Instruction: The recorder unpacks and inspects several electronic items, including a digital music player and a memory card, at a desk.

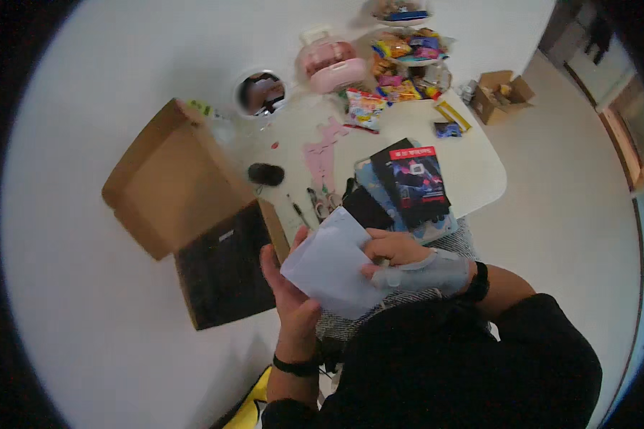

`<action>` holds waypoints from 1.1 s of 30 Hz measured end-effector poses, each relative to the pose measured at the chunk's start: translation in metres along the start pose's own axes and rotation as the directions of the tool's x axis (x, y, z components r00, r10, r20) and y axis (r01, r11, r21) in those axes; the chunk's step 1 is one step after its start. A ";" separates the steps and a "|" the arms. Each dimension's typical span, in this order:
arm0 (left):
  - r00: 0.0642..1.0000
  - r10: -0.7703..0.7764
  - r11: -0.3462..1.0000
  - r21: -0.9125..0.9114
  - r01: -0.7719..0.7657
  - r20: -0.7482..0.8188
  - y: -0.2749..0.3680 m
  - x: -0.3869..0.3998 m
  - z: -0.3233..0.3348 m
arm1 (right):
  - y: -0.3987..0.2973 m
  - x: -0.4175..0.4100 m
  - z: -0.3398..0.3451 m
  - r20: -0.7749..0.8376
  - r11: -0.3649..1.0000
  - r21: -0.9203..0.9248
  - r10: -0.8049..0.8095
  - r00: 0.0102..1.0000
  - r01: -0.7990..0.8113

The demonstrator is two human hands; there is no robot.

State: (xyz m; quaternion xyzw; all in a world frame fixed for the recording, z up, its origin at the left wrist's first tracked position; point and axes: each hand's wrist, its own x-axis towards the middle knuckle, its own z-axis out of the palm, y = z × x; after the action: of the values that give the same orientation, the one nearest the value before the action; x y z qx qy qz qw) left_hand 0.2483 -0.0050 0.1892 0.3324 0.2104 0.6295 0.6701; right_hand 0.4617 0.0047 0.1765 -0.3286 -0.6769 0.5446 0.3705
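A folded sheet of white paper (333, 263) is held up in front of my body, near the table's front edge. My left hand (292, 295) supports its left side, with fingers behind it and the thumb at the lower edge. At the right edge, my right hand (394, 249) pinches the paper between thumb and fingers. A translucent whitish cover (432, 276) wraps that hand's wrist. Just beyond the paper lie a black pouch-like item (367, 208), scissors (326, 206) and a black pen (299, 210).
An open cardboard box (177, 187) with a dark interior stands at left. Printed packages (418, 179), pink paper pieces (320, 158) and a dark oval object (266, 174) lie on the white table (477, 171). Behind are a round mirror (261, 93), a pink container (335, 67) and a tiered snack stand (410, 61).
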 end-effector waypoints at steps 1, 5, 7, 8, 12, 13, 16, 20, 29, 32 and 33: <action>0.997 -0.058 0.982 0.180 0.048 0.053 0.005 0.003 -0.008 | -0.003 0.001 -0.001 0.021 1.000 0.002 0.002 1.000 -0.002; 0.942 -0.299 0.783 0.603 0.153 0.149 0.030 0.012 -0.045 | -0.001 -0.003 -0.003 0.032 0.992 -0.123 0.024 0.999 -0.020; 0.956 -0.269 0.844 0.506 0.176 0.117 0.032 0.017 -0.037 | 0.000 -0.006 -0.005 0.012 0.990 -0.140 0.015 1.000 -0.013; 0.907 -0.378 0.751 0.634 0.185 0.183 0.038 0.022 -0.040 | -0.001 -0.008 -0.006 0.028 0.980 -0.199 0.021 0.999 -0.015; 0.845 -0.525 0.373 0.920 0.122 0.101 0.046 0.026 -0.046 | 0.006 -0.012 -0.008 0.119 0.975 -0.223 0.040 0.992 -0.012; 0.844 -0.527 0.378 0.918 0.125 0.102 0.042 0.022 -0.045 | 0.007 -0.013 -0.008 0.119 0.974 -0.224 0.046 0.992 -0.018; 0.912 -0.409 0.456 0.864 0.216 -0.012 0.029 0.014 -0.041 | 0.011 -0.013 -0.008 0.071 0.956 -0.278 0.113 0.991 -0.089; 0.950 -0.296 0.471 0.851 0.234 -0.098 0.017 0.012 -0.045 | 0.011 -0.011 -0.005 0.011 0.984 -0.169 0.061 0.998 -0.058; 0.979 -0.197 0.928 0.311 0.206 -0.058 -0.024 -0.015 -0.024 | 0.016 -0.011 -0.002 -0.028 0.987 -0.159 0.020 0.999 -0.024; 0.905 -0.312 0.900 0.214 0.379 -0.290 -0.036 -0.016 -0.030 | 0.025 -0.010 0.003 -0.035 0.968 -0.249 -0.029 0.999 0.019; 0.922 -0.266 0.877 0.326 0.352 -0.280 -0.036 -0.014 -0.030 | 0.025 -0.011 0.005 -0.033 0.943 -0.332 -0.041 0.999 0.028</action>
State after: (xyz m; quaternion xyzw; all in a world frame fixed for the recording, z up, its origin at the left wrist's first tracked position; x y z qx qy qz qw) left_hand 0.2512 -0.0124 0.1409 0.3404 0.4510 0.4962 0.6592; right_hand 0.4635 -0.0022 0.1493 -0.3851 -0.7570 0.4097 0.3328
